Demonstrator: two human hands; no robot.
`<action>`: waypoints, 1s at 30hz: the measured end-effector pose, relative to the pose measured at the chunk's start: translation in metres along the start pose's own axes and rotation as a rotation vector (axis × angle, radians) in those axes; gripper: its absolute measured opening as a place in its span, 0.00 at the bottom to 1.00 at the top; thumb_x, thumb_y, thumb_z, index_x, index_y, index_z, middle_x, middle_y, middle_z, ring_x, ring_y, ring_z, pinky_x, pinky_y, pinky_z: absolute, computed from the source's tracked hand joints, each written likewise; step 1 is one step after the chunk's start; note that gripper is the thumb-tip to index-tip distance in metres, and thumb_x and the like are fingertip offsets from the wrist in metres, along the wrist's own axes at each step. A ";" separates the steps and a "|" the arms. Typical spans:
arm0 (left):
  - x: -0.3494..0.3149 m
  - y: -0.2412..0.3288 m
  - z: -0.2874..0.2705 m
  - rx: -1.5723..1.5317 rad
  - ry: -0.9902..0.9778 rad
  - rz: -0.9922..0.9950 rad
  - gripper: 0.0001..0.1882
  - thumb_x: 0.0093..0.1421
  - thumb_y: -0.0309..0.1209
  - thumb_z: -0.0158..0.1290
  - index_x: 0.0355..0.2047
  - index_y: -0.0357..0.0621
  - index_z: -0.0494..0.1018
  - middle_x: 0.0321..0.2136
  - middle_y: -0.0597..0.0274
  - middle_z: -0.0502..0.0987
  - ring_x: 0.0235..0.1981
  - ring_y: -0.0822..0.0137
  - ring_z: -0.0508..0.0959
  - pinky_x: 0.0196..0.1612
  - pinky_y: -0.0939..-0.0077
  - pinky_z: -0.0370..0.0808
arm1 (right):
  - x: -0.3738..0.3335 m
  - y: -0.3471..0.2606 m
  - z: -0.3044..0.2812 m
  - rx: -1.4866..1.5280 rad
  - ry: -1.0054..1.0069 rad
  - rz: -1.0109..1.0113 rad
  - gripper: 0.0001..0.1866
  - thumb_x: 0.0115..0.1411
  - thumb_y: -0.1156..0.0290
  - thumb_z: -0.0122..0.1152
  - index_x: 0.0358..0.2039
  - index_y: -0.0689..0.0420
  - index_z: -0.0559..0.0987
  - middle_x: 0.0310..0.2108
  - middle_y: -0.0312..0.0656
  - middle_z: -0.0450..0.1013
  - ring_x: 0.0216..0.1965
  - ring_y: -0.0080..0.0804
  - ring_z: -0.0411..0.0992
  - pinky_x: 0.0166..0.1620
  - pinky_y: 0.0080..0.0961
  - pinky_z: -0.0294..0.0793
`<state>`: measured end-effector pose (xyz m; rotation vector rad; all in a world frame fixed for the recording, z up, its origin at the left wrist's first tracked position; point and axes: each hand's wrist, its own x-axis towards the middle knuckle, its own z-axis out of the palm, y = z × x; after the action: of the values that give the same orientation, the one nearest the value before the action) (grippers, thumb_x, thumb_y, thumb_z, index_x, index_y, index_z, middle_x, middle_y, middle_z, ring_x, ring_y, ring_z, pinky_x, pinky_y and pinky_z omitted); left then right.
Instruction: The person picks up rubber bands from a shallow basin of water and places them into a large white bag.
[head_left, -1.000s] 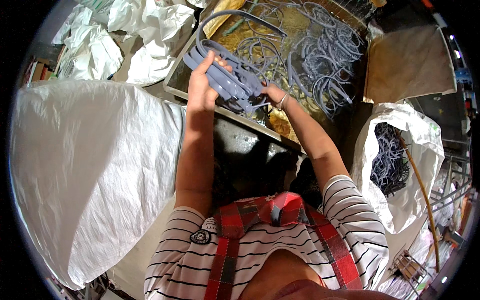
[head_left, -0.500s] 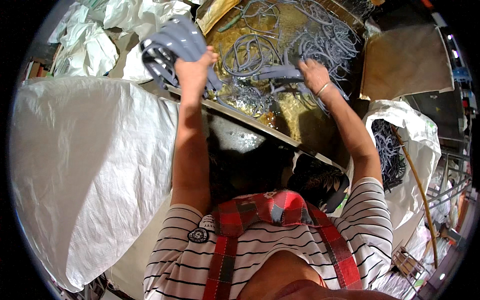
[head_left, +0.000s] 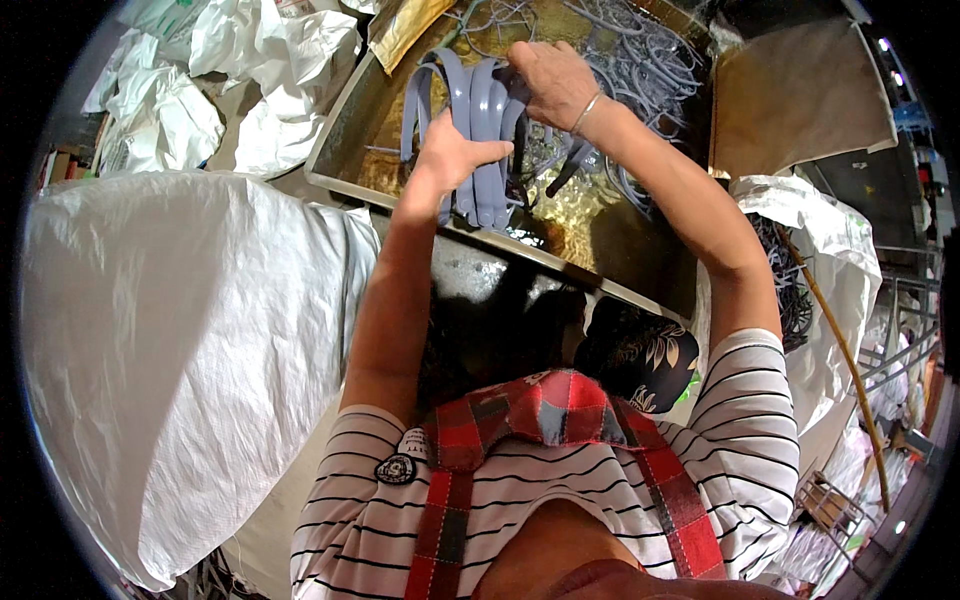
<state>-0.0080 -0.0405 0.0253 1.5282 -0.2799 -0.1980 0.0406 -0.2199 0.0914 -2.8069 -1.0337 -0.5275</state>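
Observation:
Several wide, glossy grey rubber-like strips [head_left: 485,120] hang in a looped bundle over the near left part of a shallow metal tray [head_left: 572,272]. My left hand [head_left: 447,158] is closed around the bundle from the near side, its thumb lying across the strips. At the bundle's upper right, my right hand [head_left: 553,84] has its fingers curled onto the strips; the fingertips are partly hidden. Water shines in the tray. Thin grey strips [head_left: 645,75] lie tangled in it, beyond and right of my right hand.
A large white woven sack [head_left: 190,360] bulges at the left. Crumpled white bags [head_left: 275,80] lie at the far left. On the right are a brown board [head_left: 800,95] and an open white sack [head_left: 850,250] of dark strips, with a thin stick [head_left: 845,370] leaning there.
My left hand has carried the bundle rightward, from past the tray's left edge to over the tray. My right hand has risen from the wet strips and moved left to the bundle.

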 end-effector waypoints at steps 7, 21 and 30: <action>-0.002 0.011 -0.021 -0.512 0.226 -0.324 0.15 0.49 0.26 0.55 0.37 0.31 0.69 0.27 0.55 0.75 0.25 0.61 0.77 0.32 0.68 0.76 | -0.015 -0.013 -0.010 0.365 0.075 0.091 0.44 0.38 0.72 0.69 0.55 0.59 0.55 0.54 0.51 0.55 0.55 0.46 0.56 0.57 0.33 0.58; 0.012 -0.016 -0.048 -1.284 0.487 -0.202 0.09 0.53 0.30 0.49 0.32 0.37 0.66 0.26 0.53 0.73 0.29 0.60 0.74 0.38 0.62 0.72 | -0.049 -0.101 0.077 0.896 -0.431 0.325 0.19 0.51 0.56 0.60 0.24 0.63 0.73 0.19 0.45 0.71 0.23 0.32 0.70 0.31 0.30 0.69; -0.001 -0.006 -0.086 -1.230 0.686 -0.013 0.13 0.55 0.23 0.46 0.40 0.32 0.62 0.29 0.50 0.70 0.28 0.61 0.73 0.36 0.65 0.74 | -0.137 -0.050 -0.044 -0.072 -0.734 0.259 0.14 0.52 0.78 0.47 0.40 0.54 0.73 0.31 0.46 0.73 0.34 0.40 0.72 0.37 0.34 0.73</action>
<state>0.0170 0.0412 0.0177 0.3084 0.3681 0.1488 -0.1017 -0.2748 0.0827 -3.1887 -0.6980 0.5454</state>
